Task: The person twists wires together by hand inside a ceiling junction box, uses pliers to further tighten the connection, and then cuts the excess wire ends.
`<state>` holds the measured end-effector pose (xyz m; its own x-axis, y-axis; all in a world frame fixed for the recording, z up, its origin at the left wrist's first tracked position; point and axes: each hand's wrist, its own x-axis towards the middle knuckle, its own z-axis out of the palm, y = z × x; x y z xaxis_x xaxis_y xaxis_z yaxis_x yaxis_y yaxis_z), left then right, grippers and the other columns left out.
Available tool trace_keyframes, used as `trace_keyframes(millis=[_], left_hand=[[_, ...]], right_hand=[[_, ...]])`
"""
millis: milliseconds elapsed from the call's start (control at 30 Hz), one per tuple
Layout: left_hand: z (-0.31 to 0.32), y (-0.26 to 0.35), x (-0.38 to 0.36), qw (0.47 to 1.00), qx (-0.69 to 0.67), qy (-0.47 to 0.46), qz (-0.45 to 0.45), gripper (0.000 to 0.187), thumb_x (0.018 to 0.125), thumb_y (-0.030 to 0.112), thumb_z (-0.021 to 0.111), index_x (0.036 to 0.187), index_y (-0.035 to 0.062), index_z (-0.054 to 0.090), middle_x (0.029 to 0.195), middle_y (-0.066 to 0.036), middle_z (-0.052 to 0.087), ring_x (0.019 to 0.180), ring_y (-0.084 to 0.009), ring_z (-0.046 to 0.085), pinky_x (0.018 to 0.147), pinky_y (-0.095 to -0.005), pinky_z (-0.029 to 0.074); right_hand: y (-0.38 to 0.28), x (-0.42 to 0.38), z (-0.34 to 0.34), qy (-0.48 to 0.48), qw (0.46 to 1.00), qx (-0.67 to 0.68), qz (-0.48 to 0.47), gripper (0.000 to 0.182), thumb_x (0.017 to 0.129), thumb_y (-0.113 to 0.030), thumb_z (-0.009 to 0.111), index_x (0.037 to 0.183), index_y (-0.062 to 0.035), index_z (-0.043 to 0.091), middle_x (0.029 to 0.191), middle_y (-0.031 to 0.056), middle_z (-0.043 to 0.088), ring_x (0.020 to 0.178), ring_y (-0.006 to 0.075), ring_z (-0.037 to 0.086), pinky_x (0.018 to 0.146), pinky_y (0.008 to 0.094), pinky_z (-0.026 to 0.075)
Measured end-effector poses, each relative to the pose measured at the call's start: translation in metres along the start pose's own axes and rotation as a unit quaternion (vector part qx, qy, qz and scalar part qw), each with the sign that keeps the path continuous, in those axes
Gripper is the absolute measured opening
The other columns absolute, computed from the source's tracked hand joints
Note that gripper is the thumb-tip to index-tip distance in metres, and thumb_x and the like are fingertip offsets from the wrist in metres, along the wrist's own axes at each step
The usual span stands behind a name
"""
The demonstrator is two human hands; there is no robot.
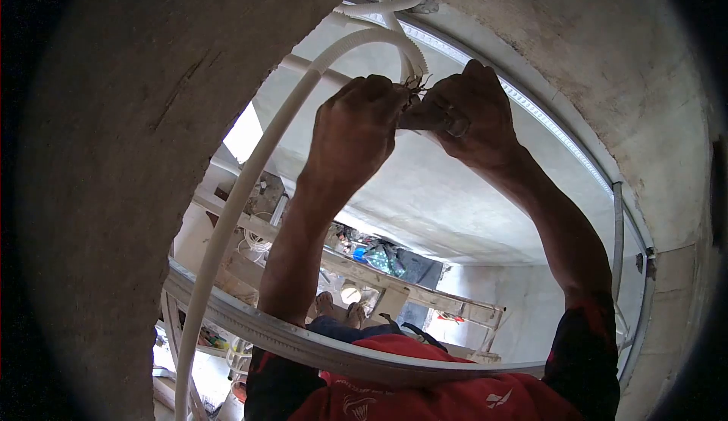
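Both hands are raised and meet at the bent-over end of a white corrugated conduit (371, 36). A small bunch of thin electrical wires (415, 86) sticks out between the fingertips, just below the conduit's end. My left hand (356, 114) is closed, its fingertips pinching the wires from the left. From the right, my right hand (472, 110) is closed on the same bunch, thumb pointing toward the left hand. Fingers hide much of the wires, and I cannot make out whether a small tool is among them.
A metal ceiling channel (523, 99) runs along the upper right, and another metal channel (341, 349) crosses in front of my chest. A smooth white pipe (220, 247) descends at left. Rough concrete (106, 156) borders the opening. Wooden scaffold rails (425, 292) and scattered materials lie below.
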<state>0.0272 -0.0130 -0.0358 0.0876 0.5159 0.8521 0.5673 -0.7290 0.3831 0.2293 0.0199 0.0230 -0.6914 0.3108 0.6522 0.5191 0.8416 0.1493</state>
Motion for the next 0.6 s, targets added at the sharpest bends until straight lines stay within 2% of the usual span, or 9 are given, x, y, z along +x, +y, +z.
trace_keyframes(millis=[100,200,267,300,400,467,533,600], left_hand=[[0.006,0.008,-0.010,0.999,0.011,0.047,-0.023,0.023,0.079,-0.006,0.073,0.100,0.0028,0.071,0.095,-0.012,0.070,0.087,-0.0312,0.071,0.073,-0.0430,0.059],[0.001,0.005,-0.012,0.999,-0.020,0.001,-0.047,0.019,0.079,-0.006,0.073,0.097,0.0016,0.070,0.095,-0.013,0.070,0.089,-0.0326,0.070,0.076,-0.0443,0.059],[0.000,0.008,-0.011,0.998,-0.037,0.013,-0.048,0.018,0.079,-0.005,0.074,0.096,0.0013,0.070,0.095,-0.014,0.070,0.090,-0.0335,0.069,0.077,-0.0450,0.059],[0.000,0.009,-0.010,0.997,-0.057,0.024,-0.050,0.017,0.080,-0.005,0.074,0.095,0.0009,0.069,0.094,-0.014,0.069,0.090,-0.0344,0.069,0.077,-0.0456,0.058],[0.009,0.012,-0.013,0.993,-0.067,0.053,-0.078,0.015,0.081,-0.003,0.075,0.094,0.0003,0.069,0.095,-0.016,0.069,0.091,-0.0356,0.068,0.077,-0.0462,0.058],[0.011,0.008,-0.010,0.994,-0.069,0.046,-0.077,0.009,0.082,-0.001,0.076,0.089,-0.0007,0.070,0.094,-0.016,0.070,0.087,-0.0352,0.069,0.074,-0.0444,0.058],[0.007,0.008,-0.005,0.978,-0.143,0.038,-0.147,0.005,0.084,0.000,0.075,0.084,-0.0013,0.070,0.090,-0.017,0.070,0.079,-0.0343,0.070,0.069,-0.0426,0.058],[0.004,0.008,-0.001,0.971,-0.159,0.027,-0.174,0.005,0.085,0.001,0.074,0.082,-0.0013,0.071,0.086,-0.018,0.070,0.073,-0.0335,0.070,0.065,-0.0416,0.058]], right_hand=[[0.003,-0.001,-0.002,0.017,0.999,-0.029,-0.039,0.024,0.074,-0.026,0.087,0.081,-0.0143,0.067,0.075,-0.0007,0.064,0.070,0.0221,0.051,0.068,0.0389,0.040],[-0.001,-0.002,-0.006,-0.018,0.999,-0.017,-0.042,0.025,0.073,-0.022,0.086,0.083,-0.0144,0.065,0.074,-0.0008,0.062,0.070,0.0215,0.051,0.067,0.0391,0.040],[-0.004,-0.003,-0.004,0.000,0.999,-0.021,-0.029,0.026,0.072,-0.021,0.087,0.085,-0.0142,0.065,0.073,-0.0003,0.061,0.070,0.0212,0.051,0.067,0.0392,0.040],[-0.002,-0.002,-0.004,0.003,0.999,-0.017,-0.026,0.030,0.067,-0.017,0.089,0.082,-0.0130,0.064,0.074,-0.0008,0.063,0.067,0.0197,0.048,0.066,0.0368,0.037],[-0.005,-0.004,-0.002,0.004,1.000,0.002,-0.009,0.027,0.071,-0.017,0.089,0.082,-0.0127,0.065,0.075,-0.0003,0.063,0.069,0.0195,0.049,0.065,0.0371,0.037],[-0.009,-0.006,-0.003,-0.015,1.000,-0.009,0.013,0.025,0.074,-0.016,0.089,0.083,-0.0123,0.066,0.075,0.0001,0.063,0.070,0.0198,0.050,0.066,0.0375,0.038],[-0.008,-0.008,-0.002,-0.036,0.999,-0.020,0.036,0.022,0.077,-0.016,0.088,0.084,-0.0118,0.067,0.076,0.0006,0.064,0.070,0.0201,0.050,0.066,0.0379,0.039],[-0.006,-0.012,0.003,-0.001,0.999,-0.036,-0.002,0.028,0.077,-0.026,0.090,0.088,-0.0103,0.070,0.077,0.0024,0.066,0.072,0.0222,0.055,0.068,0.0390,0.043]])
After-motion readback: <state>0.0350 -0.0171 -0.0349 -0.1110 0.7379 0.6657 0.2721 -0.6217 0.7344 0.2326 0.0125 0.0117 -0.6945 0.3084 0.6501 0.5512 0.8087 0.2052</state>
